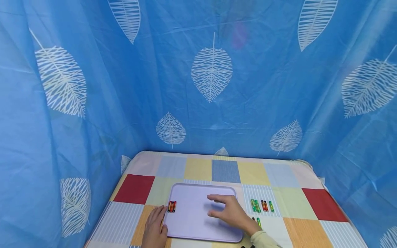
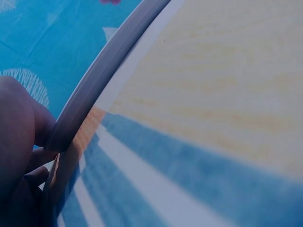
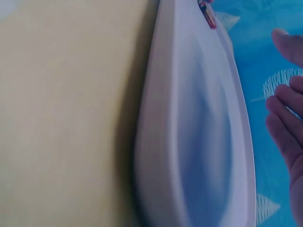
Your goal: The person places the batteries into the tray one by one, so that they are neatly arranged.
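Observation:
A pale lilac tray (image 1: 192, 224) lies on the patchwork cloth. Near its left edge, a row of red-and-black batteries (image 1: 172, 206) stands side by side; the right wrist view shows red batteries (image 3: 207, 15) at the tray's far end. My left hand (image 1: 154, 227) rests along the tray's left side, fingers fairly straight and touching the rim (image 2: 90, 90). Over the right half of the tray hovers my right hand (image 1: 227, 210), thumb and fingers spread apart, holding nothing. To the right of the tray lie green batteries (image 1: 255, 205) and a red-and-black pair (image 1: 264, 206).
Another green battery (image 1: 271, 206) lies at the right end of that row. Closer to me, a green battery (image 1: 258, 223) sits beside a dark one, partly hidden by the right wrist. Blue curtains (image 1: 211, 120) with white leaf prints surround the table on the back and sides.

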Tool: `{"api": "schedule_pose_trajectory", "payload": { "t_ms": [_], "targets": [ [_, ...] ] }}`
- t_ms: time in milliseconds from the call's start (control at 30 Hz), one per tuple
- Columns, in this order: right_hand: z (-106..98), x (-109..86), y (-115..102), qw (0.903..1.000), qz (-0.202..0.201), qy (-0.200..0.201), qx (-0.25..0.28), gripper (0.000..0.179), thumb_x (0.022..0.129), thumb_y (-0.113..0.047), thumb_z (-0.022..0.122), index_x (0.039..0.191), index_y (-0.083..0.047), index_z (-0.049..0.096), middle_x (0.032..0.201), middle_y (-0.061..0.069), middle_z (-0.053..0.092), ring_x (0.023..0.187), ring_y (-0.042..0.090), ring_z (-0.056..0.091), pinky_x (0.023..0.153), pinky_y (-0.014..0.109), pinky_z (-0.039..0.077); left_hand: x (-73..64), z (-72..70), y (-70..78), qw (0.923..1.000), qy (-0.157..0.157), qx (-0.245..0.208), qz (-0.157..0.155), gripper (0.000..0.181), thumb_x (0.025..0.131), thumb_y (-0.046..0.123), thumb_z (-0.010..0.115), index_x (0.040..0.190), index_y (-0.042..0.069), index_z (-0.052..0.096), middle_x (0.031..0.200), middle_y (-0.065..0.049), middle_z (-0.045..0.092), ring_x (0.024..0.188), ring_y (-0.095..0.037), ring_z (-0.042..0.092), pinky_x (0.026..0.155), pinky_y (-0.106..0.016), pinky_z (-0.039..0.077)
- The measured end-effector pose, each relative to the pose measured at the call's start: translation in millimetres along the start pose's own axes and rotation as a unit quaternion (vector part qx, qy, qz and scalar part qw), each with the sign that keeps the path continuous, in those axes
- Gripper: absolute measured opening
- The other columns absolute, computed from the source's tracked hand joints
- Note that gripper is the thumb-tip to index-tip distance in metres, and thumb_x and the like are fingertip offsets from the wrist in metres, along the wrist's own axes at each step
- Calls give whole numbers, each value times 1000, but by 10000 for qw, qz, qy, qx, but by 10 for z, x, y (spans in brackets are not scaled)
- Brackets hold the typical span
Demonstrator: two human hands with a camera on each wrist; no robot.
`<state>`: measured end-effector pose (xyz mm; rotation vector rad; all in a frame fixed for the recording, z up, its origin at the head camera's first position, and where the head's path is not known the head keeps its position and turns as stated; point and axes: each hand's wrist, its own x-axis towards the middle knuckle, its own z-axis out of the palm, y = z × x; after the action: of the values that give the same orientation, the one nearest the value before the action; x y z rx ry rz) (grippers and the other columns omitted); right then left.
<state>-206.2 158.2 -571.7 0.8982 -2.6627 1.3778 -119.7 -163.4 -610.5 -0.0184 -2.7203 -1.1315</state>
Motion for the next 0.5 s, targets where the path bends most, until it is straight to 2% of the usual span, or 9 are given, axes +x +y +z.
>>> {"api": "schedule_pose_trajectory", "payload": {
  "t_ms": [200, 333, 500],
  "targets": [
    [-255, -220, 110, 9996, 242, 41, 119, 52, 89, -24, 92, 135, -6, 77, 135, 5, 79, 122, 26, 77, 106, 36, 64, 6, 4, 4, 10000, -19, 3, -30, 63, 89, -6, 65, 152, -3, 60, 157, -24, 57, 153, -51, 40, 126, -72, 30],
    [-441, -391, 169, 9990, 404, -48, 168, 52, 91, -27, 90, 137, -6, 76, 137, 8, 78, 124, 31, 76, 107, 43, 64, 4, 12, 4, 10000, 61, -14, 37, 63, 88, -7, 65, 151, -4, 61, 156, -25, 58, 152, -52, 41, 125, -72, 31],
    [-647, -599, 252, 9986, 507, -94, 152, 53, 91, -28, 90, 138, -7, 75, 139, 7, 77, 125, 24, 76, 106, 39, 65, 4, 8, 4, 9999, 90, -25, 82, 63, 87, -7, 66, 149, -4, 61, 155, -26, 58, 151, -53, 42, 124, -73, 32]
  ]
}}
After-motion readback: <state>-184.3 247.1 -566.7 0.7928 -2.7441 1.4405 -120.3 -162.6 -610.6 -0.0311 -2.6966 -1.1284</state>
